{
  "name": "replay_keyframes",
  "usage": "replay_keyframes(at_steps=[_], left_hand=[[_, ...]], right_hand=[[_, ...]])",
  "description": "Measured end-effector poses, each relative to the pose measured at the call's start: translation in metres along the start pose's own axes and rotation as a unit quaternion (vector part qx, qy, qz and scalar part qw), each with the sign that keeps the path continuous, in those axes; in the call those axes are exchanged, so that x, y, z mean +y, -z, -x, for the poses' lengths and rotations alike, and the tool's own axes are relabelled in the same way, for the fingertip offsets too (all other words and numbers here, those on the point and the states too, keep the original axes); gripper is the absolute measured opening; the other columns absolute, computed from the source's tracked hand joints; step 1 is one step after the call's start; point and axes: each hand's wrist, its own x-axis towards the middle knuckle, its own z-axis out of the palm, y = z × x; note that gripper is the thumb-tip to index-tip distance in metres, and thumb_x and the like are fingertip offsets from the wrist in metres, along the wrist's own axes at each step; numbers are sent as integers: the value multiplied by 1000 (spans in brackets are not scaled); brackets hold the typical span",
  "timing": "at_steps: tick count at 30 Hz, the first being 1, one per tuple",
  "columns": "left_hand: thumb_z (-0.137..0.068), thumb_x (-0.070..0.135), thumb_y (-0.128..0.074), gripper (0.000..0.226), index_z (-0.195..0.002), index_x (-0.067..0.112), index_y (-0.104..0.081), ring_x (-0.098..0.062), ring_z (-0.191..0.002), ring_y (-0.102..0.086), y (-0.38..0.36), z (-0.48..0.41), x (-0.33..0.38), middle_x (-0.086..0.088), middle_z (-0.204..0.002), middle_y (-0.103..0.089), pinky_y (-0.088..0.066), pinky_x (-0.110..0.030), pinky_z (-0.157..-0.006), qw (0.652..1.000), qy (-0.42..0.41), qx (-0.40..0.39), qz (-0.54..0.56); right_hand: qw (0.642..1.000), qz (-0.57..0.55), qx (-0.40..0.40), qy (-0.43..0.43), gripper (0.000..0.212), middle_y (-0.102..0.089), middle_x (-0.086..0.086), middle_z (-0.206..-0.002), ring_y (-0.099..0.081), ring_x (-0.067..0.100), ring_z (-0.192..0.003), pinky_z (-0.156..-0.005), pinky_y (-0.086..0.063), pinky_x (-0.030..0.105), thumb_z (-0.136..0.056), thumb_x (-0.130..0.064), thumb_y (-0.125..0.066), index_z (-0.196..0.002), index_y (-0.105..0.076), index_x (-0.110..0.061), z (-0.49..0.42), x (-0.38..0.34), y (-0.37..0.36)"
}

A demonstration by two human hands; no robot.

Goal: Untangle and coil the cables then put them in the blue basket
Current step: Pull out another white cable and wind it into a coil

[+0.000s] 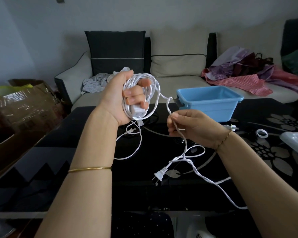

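My left hand (122, 98) is raised above the table and grips a coil of white cable (153, 86) together with its white socket block (138, 111). From the coil a strand runs right to my right hand (191, 128), which pinches the white cable (169, 107) between thumb and fingers. Below that hand the cable hangs in loose twisted loops down to a white two-pin plug (160, 175) on the table. Another small plug (130, 131) dangles under my left hand. The blue basket (209, 102) stands empty at the table's far side, right of the coil.
The black glass table (93, 186) has a flower pattern. On it lie a third plug (232, 127), a white ring (262, 133) and a clear plastic lid (296, 143) at the right edge. A sofa with cushions and clothes (248, 73) stands behind; a cardboard box (24, 103) is at left.
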Motion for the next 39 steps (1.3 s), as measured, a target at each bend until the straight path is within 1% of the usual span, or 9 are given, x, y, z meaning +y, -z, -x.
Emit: replay_keyframes(at_steps=[2, 5, 9, 15, 20, 26, 33, 35, 39], left_hand=[[-98, 34, -30, 53, -64, 7, -62, -5, -30, -23, -1, -1, -1, 10, -33, -25, -36, -17, -45, 1000, 4, 1, -6], [-98, 33, -30, 54, -63, 7, -62, -5, -30, -23, -4, -2, -2, 10, -33, -24, -37, -17, -46, 1000, 3, 12, -17], [-98, 32, -30, 54, -62, 6, -61, -5, -29, -23, -9, 0, 1, 10, -33, -24, -38, -17, -45, 1000, -1, 19, -14], [-98, 33, -30, 61, -56, 6, -64, -5, -29, -23, -21, 9, 7, 9, -33, -25, -38, -15, -45, 1000, -4, 16, -21], [-99, 33, -30, 59, -60, 7, -65, -4, -29, -24, -34, 28, 15, 9, -34, -26, -38, -17, -45, 999, -17, -18, -25], [-98, 34, -30, 59, -59, 7, -65, -5, -29, -22, -62, 45, 26, 9, -33, -24, -39, -16, -44, 998, -40, -41, -7], [-98, 32, -30, 60, -57, 5, -65, -6, -29, -23, -102, 61, 51, 9, -34, -25, -38, -17, -45, 996, -83, -41, -8], [-98, 32, -30, 57, -61, 5, -63, -6, -29, -23, -110, 67, 58, 9, -34, -25, -38, -16, -45, 995, -94, -31, -5], [-99, 32, -29, 49, -70, 5, -59, -6, -30, -24, -115, 77, 65, 9, -35, -26, -39, -16, -46, 994, -108, -17, 4]], right_hand=[[1000, -27, 8, -10, 26, -61, 0, -73, -58, 11, -67, -76, -52, 29, -98, -15, -42, -82, -62, -8, 2, -6, -3], [994, -93, 65, 6, 25, -56, 3, -69, -54, 13, -57, -62, -53, 29, -99, -27, -41, -90, -56, -8, 5, -15, -14], [968, 6, 216, 129, 20, -46, 1, -57, -40, 12, -45, -41, -39, 23, -89, -19, -62, -78, -47, -11, 7, -22, -24], [912, 90, 355, 184, 21, -59, 11, -62, -53, 15, -52, -58, -50, 31, -85, -15, -67, -75, -58, 2, 14, -32, -30], [920, 58, 341, 183, 21, -62, 11, -63, -59, 22, -59, -67, -56, 39, -91, -12, -59, -75, -61, 1, 31, -51, -31], [932, -63, 321, 158, 27, -55, 7, -63, -51, 8, -44, -53, -55, 26, -97, -12, -48, -73, -57, -1, 53, -84, -40], [942, -132, 286, 118, 30, -39, 3, -62, -26, 5, -40, -34, -21, 15, -98, -14, -44, -69, -48, -7, 65, -118, -40], [947, -122, 270, 126, 24, -37, 0, -59, -25, 4, -40, -33, -20, 15, -95, -19, -53, -74, -49, -8, 71, -125, -42], [942, -69, 275, 179, 26, -34, -3, -53, -26, 5, -40, -33, -23, 16, -90, -8, -60, -71, -43, -11, 81, -133, -51]])
